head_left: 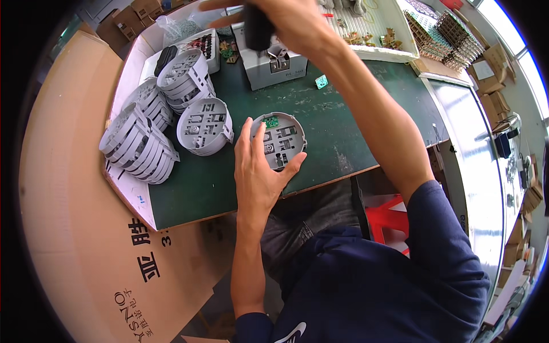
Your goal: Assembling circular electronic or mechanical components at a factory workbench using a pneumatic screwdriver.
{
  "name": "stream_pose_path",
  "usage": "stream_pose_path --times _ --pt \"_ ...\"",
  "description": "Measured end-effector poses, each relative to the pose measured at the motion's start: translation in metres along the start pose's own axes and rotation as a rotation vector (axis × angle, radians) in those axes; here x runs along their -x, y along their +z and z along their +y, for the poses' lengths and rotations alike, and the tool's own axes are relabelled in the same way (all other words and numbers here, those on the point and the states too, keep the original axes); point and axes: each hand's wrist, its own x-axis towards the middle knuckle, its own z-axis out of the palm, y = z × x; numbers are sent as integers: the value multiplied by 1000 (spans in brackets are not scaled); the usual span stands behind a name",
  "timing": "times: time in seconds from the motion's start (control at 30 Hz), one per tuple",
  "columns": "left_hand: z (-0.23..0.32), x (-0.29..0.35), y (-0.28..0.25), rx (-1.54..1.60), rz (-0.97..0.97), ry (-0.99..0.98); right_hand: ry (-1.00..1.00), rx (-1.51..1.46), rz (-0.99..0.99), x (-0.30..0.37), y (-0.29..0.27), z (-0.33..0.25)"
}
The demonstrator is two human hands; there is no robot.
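Note:
My left hand [257,168] grips a round grey plastic housing [294,140] at its near left rim, thumb on one side and fingers on the other. The housing lies open side up on the green bench, with a small green circuit board [271,122] at its far edge. My right hand [291,26] is raised at the top of the view, around a black cylindrical tool [258,27] that looks like an electric screwdriver. Its tip is hidden. Just below it stands a grey box-shaped machine [269,73], probably a screw feeder.
Stacked grey housings [143,143] crowd the bench's left side, beside a single housing [204,126]. A loose green circuit board [321,82] lies right of the machine. A white tray [380,52] of small parts stands at the back, and a red stool [389,220] is under the bench.

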Motion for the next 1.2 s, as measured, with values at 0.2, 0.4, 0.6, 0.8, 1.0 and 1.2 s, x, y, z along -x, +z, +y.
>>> stream_pose_path --times 0.2,0.4,0.6,0.8,1.0,1.2 --pt "4 -2 -1 -8 -22 12 -65 209 140 -15 -32 2" --pt "3 0 0 -18 -21 19 -10 376 207 -10 -34 19" --pt "3 -1 -1 -29 -10 7 91 357 238 21 -18 3" --pt "3 -2 1 -48 0 46 170 183 116 64 8 -5" --pt "3 -1 2 -26 4 21 165 115 116 73 19 10" --pt "4 0 1 -29 -1 9 216 94 89 75 19 15"
